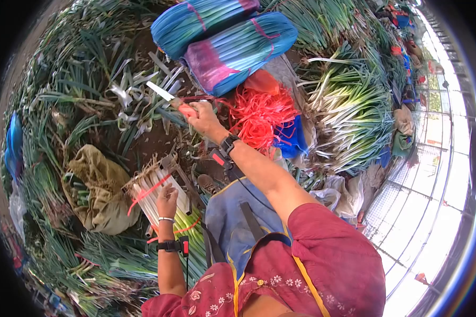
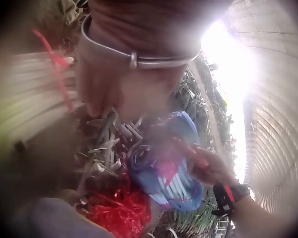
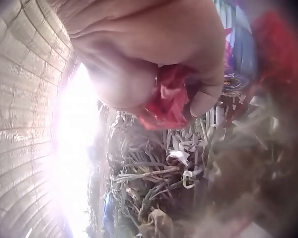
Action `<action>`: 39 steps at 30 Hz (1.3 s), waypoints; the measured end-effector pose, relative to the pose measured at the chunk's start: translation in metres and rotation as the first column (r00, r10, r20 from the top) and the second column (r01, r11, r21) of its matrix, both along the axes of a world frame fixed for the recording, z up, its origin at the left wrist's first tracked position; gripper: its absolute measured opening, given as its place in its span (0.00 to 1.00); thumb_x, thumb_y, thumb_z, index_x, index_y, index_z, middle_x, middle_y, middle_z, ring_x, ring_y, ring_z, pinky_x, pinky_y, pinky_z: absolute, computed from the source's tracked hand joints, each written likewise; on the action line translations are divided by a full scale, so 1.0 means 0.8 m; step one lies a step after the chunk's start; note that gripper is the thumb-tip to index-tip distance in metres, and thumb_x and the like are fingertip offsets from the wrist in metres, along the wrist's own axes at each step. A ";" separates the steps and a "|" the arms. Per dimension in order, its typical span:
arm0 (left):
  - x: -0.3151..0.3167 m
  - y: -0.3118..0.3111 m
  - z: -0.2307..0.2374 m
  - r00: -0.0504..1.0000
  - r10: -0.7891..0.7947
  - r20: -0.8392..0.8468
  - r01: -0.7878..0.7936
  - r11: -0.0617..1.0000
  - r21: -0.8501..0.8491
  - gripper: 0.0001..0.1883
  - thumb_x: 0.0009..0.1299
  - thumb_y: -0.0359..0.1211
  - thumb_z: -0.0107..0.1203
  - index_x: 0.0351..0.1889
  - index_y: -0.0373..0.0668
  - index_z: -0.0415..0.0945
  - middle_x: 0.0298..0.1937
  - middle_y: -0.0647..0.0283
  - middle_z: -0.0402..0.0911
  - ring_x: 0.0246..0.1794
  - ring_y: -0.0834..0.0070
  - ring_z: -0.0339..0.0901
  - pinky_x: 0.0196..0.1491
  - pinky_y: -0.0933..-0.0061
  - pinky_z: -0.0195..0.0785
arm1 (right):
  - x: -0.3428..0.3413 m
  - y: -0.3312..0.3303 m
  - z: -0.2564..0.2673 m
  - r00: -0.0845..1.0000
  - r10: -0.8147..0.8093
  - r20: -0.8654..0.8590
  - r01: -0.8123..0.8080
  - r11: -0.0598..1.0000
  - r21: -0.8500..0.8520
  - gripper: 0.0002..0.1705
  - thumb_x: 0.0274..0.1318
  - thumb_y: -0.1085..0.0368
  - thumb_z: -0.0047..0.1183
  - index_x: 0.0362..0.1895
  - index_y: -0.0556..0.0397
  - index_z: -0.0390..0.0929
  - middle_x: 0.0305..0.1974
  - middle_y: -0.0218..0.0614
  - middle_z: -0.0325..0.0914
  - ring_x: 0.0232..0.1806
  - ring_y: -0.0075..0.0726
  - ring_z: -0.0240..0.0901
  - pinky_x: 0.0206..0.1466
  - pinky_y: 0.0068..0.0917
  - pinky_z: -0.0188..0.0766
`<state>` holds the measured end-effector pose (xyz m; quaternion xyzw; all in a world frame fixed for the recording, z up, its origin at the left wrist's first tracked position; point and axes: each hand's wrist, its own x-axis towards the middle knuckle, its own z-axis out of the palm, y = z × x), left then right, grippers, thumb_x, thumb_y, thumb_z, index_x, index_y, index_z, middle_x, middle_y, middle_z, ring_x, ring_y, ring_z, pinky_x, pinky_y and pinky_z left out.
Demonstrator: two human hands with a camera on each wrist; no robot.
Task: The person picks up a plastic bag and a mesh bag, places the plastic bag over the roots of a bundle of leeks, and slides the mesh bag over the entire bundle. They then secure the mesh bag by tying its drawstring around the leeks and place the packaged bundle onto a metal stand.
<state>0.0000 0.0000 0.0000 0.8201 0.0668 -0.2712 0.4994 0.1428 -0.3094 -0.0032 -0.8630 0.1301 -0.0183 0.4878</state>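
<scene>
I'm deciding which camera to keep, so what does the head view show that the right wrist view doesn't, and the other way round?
Only the head view shows the knife blade, the left hand and the blue apron. Only the right wrist view plainly shows a fingernail, close beside the red handle. Both show the right hand gripping that handle, a blue-wrapped bundle and the pile of red strips, which is blurred in the wrist view.

Bright light (image 3: 74,153) glares beside a ribbed wall (image 3: 22,124).
</scene>
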 end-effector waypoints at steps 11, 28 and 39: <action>0.011 -0.170 -0.084 0.906 -0.117 -0.406 0.148 0.988 0.046 0.18 0.63 0.29 0.59 0.51 0.35 0.74 0.41 0.60 0.81 0.41 0.75 0.79 0.46 0.74 0.72 | -0.075 -0.284 -0.272 0.758 -0.253 -0.601 0.011 0.927 -0.376 0.17 0.49 0.62 0.43 0.40 0.53 0.78 0.43 0.53 0.77 0.45 0.62 0.74 0.47 0.52 0.70; 0.040 -0.232 -0.245 0.759 0.085 -0.645 -0.092 0.996 0.024 0.17 0.68 0.28 0.54 0.53 0.30 0.69 0.42 0.62 0.79 0.39 0.76 0.77 0.44 0.77 0.71 | 0.045 -0.386 -0.482 0.774 -0.452 -0.445 0.085 0.769 -0.633 0.19 0.52 0.53 0.48 0.43 0.50 0.79 0.56 0.39 0.70 0.61 0.45 0.62 0.58 0.49 0.60; 0.068 -0.261 -0.248 0.775 0.099 -0.624 -0.134 0.991 -0.009 0.17 0.68 0.28 0.53 0.54 0.31 0.69 0.42 0.62 0.79 0.37 0.77 0.77 0.42 0.79 0.70 | -0.024 -0.463 -0.452 0.634 -0.733 -0.247 0.639 0.676 -0.367 0.21 0.47 0.64 0.55 0.47 0.57 0.72 0.31 0.47 0.79 0.35 0.53 0.77 0.39 0.43 0.71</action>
